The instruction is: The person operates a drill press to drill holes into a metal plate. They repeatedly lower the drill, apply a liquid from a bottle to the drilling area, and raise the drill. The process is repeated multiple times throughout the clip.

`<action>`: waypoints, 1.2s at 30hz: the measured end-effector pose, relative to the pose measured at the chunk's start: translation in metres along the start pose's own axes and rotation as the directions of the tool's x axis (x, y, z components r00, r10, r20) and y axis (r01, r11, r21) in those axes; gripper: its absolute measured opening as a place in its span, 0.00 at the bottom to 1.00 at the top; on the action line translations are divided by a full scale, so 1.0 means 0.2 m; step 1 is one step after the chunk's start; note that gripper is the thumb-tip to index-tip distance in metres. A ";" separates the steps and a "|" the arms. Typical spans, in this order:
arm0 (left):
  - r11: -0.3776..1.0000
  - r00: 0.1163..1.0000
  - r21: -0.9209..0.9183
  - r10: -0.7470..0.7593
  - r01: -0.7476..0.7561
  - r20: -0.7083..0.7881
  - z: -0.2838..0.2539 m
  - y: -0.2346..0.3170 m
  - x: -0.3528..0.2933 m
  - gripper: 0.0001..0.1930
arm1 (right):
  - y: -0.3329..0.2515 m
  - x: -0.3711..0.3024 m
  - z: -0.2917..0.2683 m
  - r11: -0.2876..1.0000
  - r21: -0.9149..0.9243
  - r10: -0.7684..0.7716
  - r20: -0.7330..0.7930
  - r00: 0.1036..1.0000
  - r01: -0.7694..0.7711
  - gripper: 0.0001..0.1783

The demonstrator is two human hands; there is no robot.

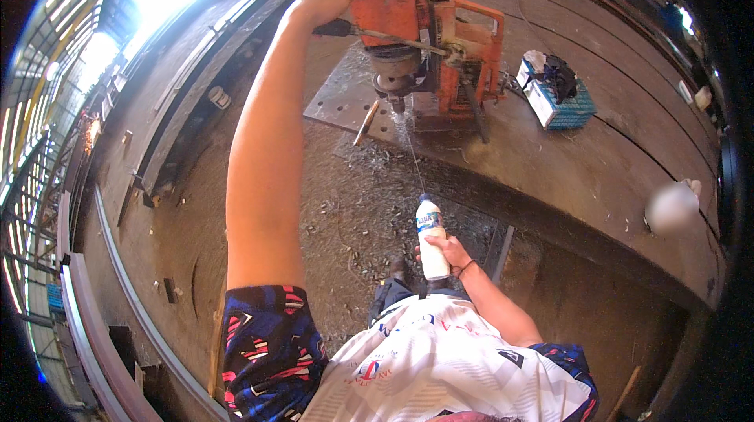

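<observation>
An orange magnetic drill point(385, 17) with a black top stands upright on a steel plate point(334, 100) with holes in it. My left hand point(320, 5) grips its left side, one digit stretched against the orange housing; the other fingers are mostly hidden. Below that hand sticks out the black grip of a feed lever point(334, 27). Lower down, my right hand point(448, 253) is wrapped round a plastic bottle point(430, 233) of whitish liquid with a blue cap. From the cap a thin stream point(414, 151) runs up to the drill's cutter point(397, 102).
Metal chips point(353, 218) litter the ground before me. A blue-and-white box point(554, 100) with dark cloth on top sits right of the drill. A thin rod point(366, 123) leans at the plate's edge. Long steel beams point(145, 265) lie at left; sparks point(93, 131) fly farther off.
</observation>
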State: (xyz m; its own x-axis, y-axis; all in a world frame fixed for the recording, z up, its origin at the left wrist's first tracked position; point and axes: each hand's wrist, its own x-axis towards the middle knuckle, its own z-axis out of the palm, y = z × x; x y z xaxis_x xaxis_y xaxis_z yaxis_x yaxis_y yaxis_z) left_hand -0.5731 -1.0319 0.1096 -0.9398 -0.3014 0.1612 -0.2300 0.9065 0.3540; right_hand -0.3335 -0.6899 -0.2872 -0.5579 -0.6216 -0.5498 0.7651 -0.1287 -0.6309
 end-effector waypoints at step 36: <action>0.961 0.996 0.269 0.072 -0.056 -0.049 0.00 -0.06 0.02 0.42 | 0.00 0.08 -0.15 0.988 -0.052 -0.144 0.028 0.989 0.145 0.21</action>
State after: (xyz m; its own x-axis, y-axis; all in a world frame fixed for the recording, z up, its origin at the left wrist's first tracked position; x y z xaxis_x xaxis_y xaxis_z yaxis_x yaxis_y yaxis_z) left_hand -0.5747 -1.0432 0.1053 -0.9404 -0.2496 0.2308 -0.2366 0.9681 0.0832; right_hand -0.3523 -0.6768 -0.3112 -0.6529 -0.6179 -0.4382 0.6586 -0.1772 -0.7313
